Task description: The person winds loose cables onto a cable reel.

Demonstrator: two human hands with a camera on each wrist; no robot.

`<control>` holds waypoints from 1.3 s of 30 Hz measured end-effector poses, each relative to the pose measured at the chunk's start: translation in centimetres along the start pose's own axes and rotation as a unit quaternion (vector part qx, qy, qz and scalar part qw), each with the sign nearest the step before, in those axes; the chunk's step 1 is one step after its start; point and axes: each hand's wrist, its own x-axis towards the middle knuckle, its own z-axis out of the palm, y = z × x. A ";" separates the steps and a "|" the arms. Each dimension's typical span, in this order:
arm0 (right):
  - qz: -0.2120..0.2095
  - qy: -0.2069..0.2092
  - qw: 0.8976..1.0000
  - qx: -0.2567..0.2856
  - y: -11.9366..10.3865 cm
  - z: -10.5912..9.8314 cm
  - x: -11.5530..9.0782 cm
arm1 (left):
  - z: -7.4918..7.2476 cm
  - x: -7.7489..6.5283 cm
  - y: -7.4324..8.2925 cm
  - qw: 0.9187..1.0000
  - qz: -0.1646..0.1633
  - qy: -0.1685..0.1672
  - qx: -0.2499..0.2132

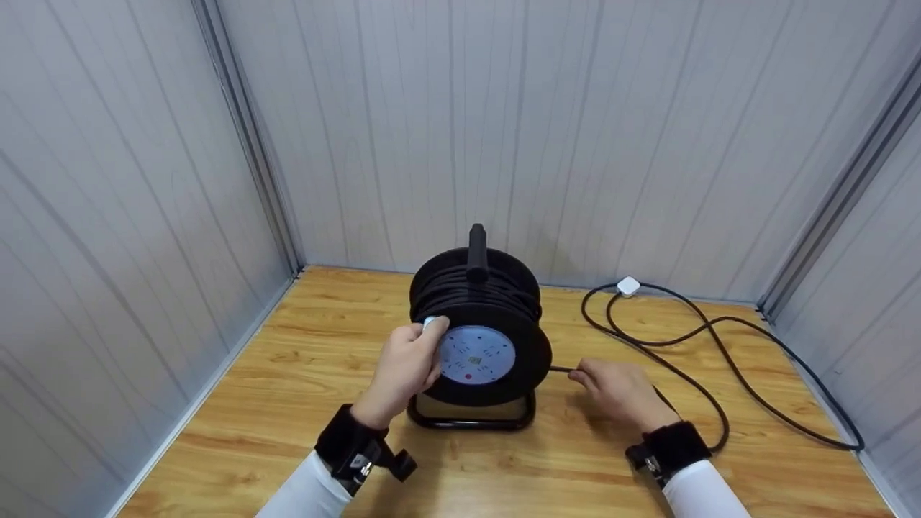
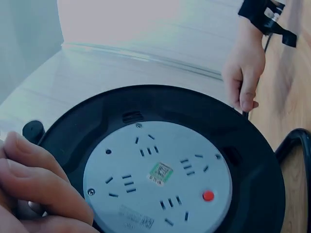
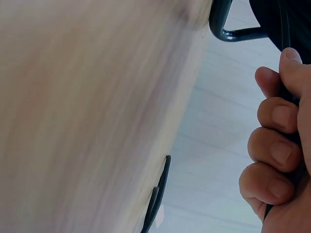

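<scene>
A black cable reel [image 1: 532, 352] stands upright on its tubular frame [image 1: 471, 424], dark cable wound round its drum. Its pale blue socket face [image 2: 158, 182] has several outlets and a red button [image 2: 208, 196]. At the left edge of that face, my left hand [image 1: 406, 363] grips the reel's small crank knob, whose light tip [image 1: 429, 321] shows by the thumb. My right hand [image 1: 619, 388], just right of the reel, curls its fingers round the black cable [image 1: 561, 369]. In the right wrist view the cable runs from the fist [image 3: 282, 141] up toward the reel.
Loose loops of cable [image 1: 748, 381] lie on the wooden tabletop [image 1: 316, 345] at the right, with a white plug [image 1: 628, 287] near the back wall. The reel's carrying handle [image 1: 477, 252] sticks up on top. Pale panel walls [image 1: 489, 129] enclose the back and both sides.
</scene>
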 end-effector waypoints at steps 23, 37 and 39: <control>0.006 -0.025 0.999 0.041 -2.7 1.8 2.4 | 4.8 1.7 1.3 0.996 0.038 -0.080 0.024; 0.027 -0.044 0.998 0.028 -3.3 2.1 2.8 | 6.2 2.3 1.2 0.993 0.033 -0.099 0.047; 0.039 -0.061 0.997 0.025 -3.0 1.5 2.5 | 6.2 2.3 1.2 0.994 0.031 -0.095 0.053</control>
